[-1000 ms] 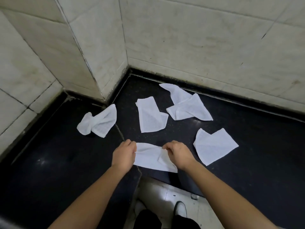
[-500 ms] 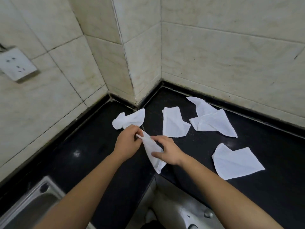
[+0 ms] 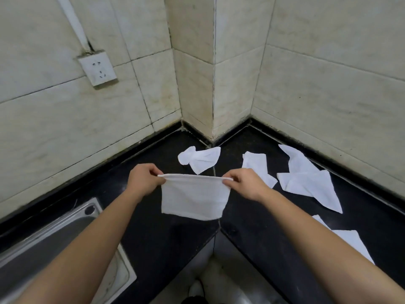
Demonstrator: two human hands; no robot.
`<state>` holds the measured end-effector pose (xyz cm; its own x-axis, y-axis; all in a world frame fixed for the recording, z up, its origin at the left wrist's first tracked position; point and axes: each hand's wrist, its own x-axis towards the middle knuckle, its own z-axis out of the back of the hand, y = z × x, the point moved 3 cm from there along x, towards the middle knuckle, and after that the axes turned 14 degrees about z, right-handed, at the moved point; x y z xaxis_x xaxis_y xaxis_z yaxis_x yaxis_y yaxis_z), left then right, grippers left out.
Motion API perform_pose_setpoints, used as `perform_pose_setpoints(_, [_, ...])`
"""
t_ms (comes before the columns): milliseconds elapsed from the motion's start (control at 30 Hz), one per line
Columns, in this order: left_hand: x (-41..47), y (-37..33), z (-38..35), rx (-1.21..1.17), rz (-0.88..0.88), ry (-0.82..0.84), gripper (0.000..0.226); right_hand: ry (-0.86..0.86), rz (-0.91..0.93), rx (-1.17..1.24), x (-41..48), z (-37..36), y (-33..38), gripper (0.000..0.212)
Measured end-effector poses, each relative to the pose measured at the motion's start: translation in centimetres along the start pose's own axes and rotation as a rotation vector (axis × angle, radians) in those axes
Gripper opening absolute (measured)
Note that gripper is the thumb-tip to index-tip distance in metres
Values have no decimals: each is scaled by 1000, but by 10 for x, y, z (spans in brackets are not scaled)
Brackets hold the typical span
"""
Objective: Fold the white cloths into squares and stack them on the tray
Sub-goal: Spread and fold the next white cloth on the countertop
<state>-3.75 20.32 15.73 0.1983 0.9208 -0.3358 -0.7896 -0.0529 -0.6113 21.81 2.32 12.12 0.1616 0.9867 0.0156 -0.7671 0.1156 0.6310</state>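
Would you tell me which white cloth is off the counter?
The cloth pinched between left hand and right hand; the others lie on the counter.

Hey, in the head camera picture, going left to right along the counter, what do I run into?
Steel sink → left hand → white cloth pinched by both hands → right hand → crumpled cloth near the right wall. The bunched cloth behind the held one overlaps it, so it is left out.

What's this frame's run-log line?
left hand: pinches held cloth corner | right hand: pinches opposite corner | held cloth: hangs above counter | loose cloths: four on counter | tray: unseen
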Motion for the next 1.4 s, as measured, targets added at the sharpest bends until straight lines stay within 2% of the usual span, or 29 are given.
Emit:
perform_pose_setpoints(100, [3,24,7,3,79,105,14,26,0,-94,17,2,1,16])
perform_pose_setpoints(200, [7,32,8,-165,97,128,13,8,17,-135,34,2,8,16])
perform_pose_setpoints(333, [14,26,16,-453,41,-51,14,-157,93,-124,51,7,22,14])
perform_pose_setpoints(400, [16,25,20,-491,-17,-147,15,-226,117,-79,52,9,27,13])
perform_pose_setpoints(500, [8,42,13,-329,-143,-278,20,-152,149,-85,48,-6,25,12])
perform_pose_setpoints(600, [-7,82,-18,-77,-297,-297,23,-44,130,-129,30,-36,8,14])
perform_pose_setpoints(767, [-33,167,-91,329,-353,-110,26,270,81,-260,-18,-103,-28,28])
perform_pose_setpoints(867, [-61,205,-127,479,-428,21,31,463,93,-279,-56,-142,-48,29])
perform_pose_setpoints(933, [-76,216,-137,543,-499,66,32,471,137,-297,-77,-156,-57,25])
perform_pose_setpoints(1067, [-82,223,-142,570,-523,97,26,387,198,-289,-91,-160,-63,18])
perform_pose_setpoints(1133, [-77,222,-139,547,-460,147,16,396,205,-269,-88,-157,-63,20])
perform_pose_setpoints(1233, [-56,213,-128,386,-207,251,19,395,87,-174,-68,-151,-65,27])
perform_pose_setpoints(1300, [-37,205,-120,128,31,242,20,291,-72,-17,-49,-148,-68,28])
perform_pose_setpoints(1400, [-13,193,-111,-247,326,213,20,42,-342,357,-20,-145,-71,31])
